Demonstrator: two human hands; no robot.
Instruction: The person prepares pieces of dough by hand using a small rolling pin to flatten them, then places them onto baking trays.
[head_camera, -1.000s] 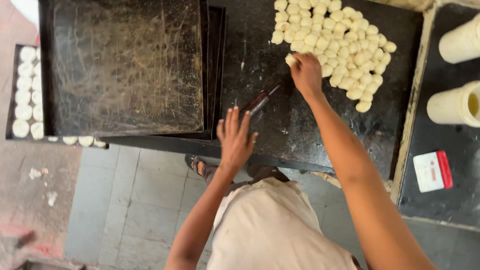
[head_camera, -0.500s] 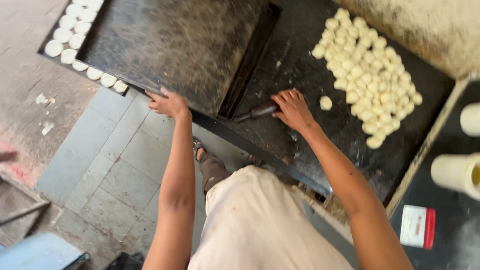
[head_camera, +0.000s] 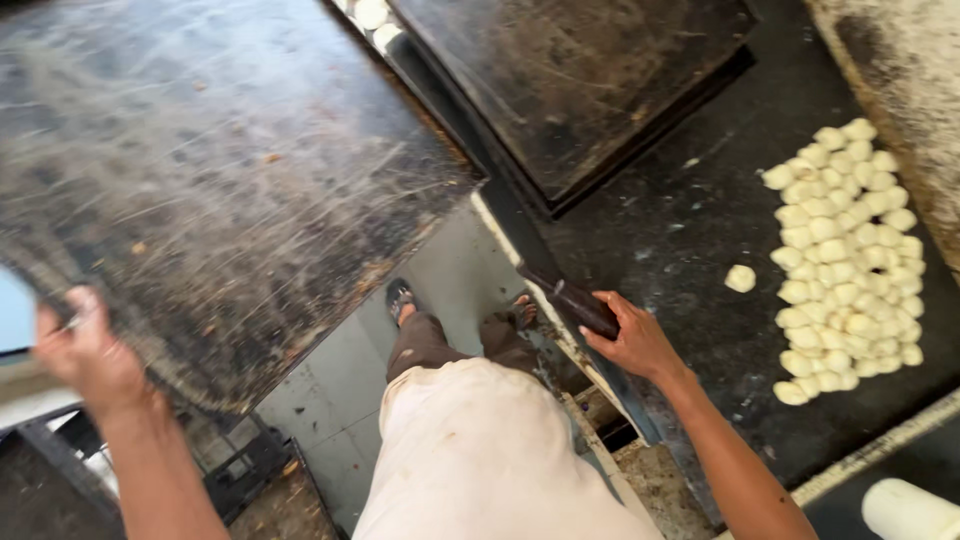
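Left hand (head_camera: 88, 352), fingers clamped on near edge of big black tray (head_camera: 220, 180), tray held at left. Right hand (head_camera: 632, 338), fingers closed on dark scraper (head_camera: 578, 302) at bench (head_camera: 690, 250) edge. Dough pieces (head_camera: 850, 250) heaped far right; one piece (head_camera: 740, 278) apart.

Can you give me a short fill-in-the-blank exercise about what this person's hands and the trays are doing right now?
1. The left hand grips the edge of a large dark baking ____.
2. The right hand rests on a dark tool at the edge of the black ____.
3. One dough piece lies apart from the dough pile, on the pile's ____ side.

Missing words: tray; table; left
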